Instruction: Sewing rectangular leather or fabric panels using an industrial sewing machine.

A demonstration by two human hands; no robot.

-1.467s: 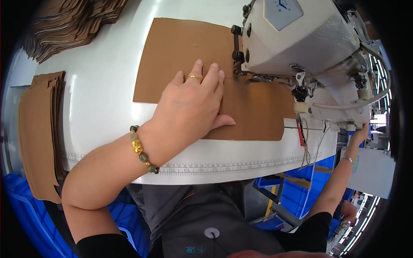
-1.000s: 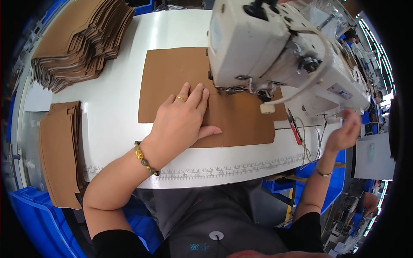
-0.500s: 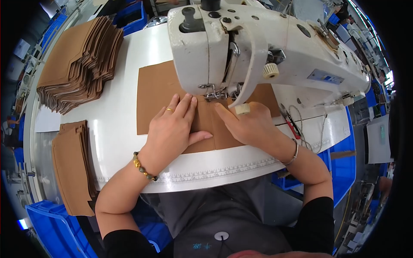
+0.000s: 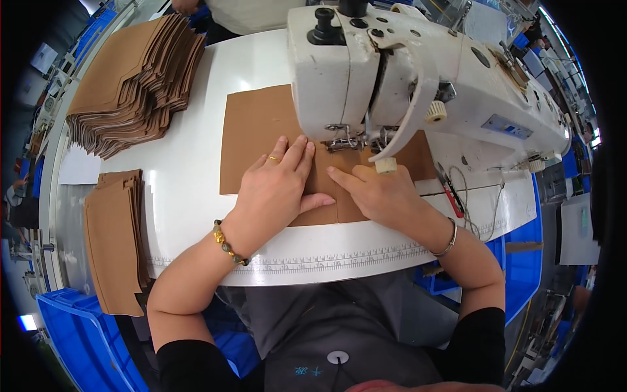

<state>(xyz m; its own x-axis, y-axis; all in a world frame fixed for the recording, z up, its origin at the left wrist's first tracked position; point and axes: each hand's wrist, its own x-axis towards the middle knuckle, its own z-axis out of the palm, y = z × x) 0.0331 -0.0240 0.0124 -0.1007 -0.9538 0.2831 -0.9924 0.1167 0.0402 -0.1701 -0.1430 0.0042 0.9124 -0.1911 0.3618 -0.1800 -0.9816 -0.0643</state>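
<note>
A flat brown panel (image 4: pixel 258 121) lies on the white sewing table under the head of a white sewing machine (image 4: pixel 320 85). My left hand (image 4: pixel 277 176) rests on the panel left of the presser foot (image 4: pixel 343 142), fingers stretched out flat and thumb pointing right. To the right, my right hand (image 4: pixel 382 193) presses on the panel with its index finger extended just in front of the presser foot. The other right fingers are bent and partly hidden beside the machine's cream knob (image 4: pixel 385 165). Between my hands a straight crease or seam line runs toward me.
A tall stack of brown panels (image 4: pixel 124 85) stands at the far left, with a smaller stack (image 4: pixel 114 242) nearer me. Red-handled snips (image 4: pixel 452 199) and loose cord (image 4: pixel 473 215) lie at the right. Blue crates (image 4: pixel 85 340) sit below the table. Another person (image 4: pixel 251 16) is behind it.
The whole view has shifted, so the table and machine sit farther right. My right index fingertip has drawn slightly back from the presser foot. Another person's torso now shows behind the table.
</note>
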